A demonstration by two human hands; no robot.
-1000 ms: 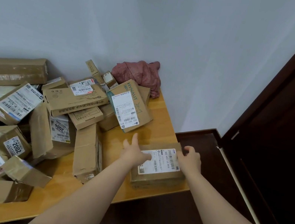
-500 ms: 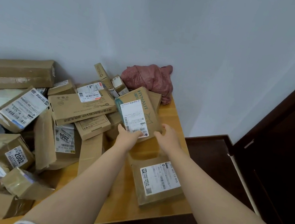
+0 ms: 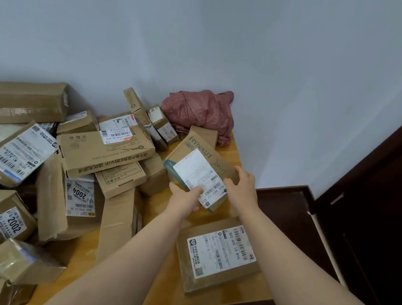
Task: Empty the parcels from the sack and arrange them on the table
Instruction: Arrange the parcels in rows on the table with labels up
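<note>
left grip [image 3: 184, 200] and right grip [image 3: 243, 186] clamping opposite edges of the tilted hynaut parcel [image 3: 195, 148] over the table [image 3: 165, 295]

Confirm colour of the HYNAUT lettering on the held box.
Teal-green lettering on the brown HYNAUT box; head view shows it.

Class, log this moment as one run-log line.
left hand: grips brown cardboard HYNAUT box | right hand: grips same box | flat brown labelled parcel: on wooden table
</note>
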